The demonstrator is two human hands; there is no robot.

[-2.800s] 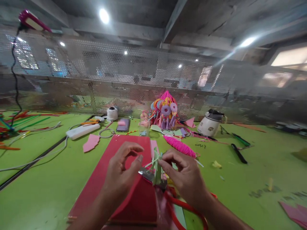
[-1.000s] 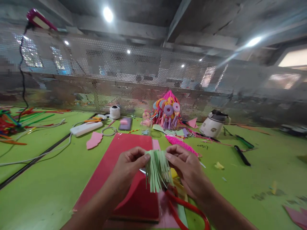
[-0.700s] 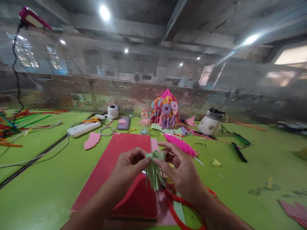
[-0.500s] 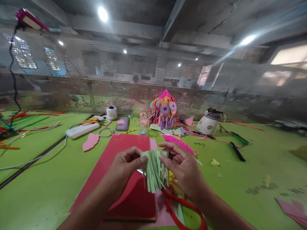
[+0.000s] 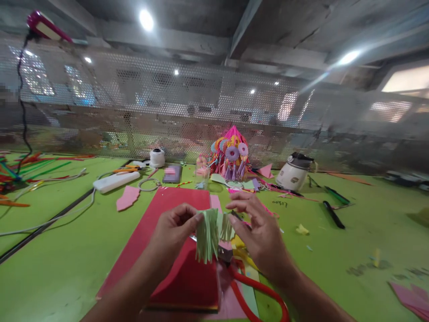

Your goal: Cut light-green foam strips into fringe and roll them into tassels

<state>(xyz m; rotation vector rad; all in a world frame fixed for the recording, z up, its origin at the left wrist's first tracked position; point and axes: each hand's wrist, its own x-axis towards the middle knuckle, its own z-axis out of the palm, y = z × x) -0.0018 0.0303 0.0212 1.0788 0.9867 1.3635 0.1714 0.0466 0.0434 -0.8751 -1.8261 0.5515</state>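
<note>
Perforated screen (image 5: 187, 96) behind green tabletop (image 5: 43, 268), white black-lidded jug (image 5: 291, 177), magenta lamp (image 5: 47, 27) upper left, bright ceiling light (image 5: 146, 20)

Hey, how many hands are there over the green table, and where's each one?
2. The left hand pinches the green fringed paper at its left end; the right hand is at its other end, whether gripping is unclear.

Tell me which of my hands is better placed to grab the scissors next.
Probably your right hand: the scissors' handles are nearer it, and its fingers are spread, though its thumb is at the green fringe. Your left hand pinches that fringe.
</note>
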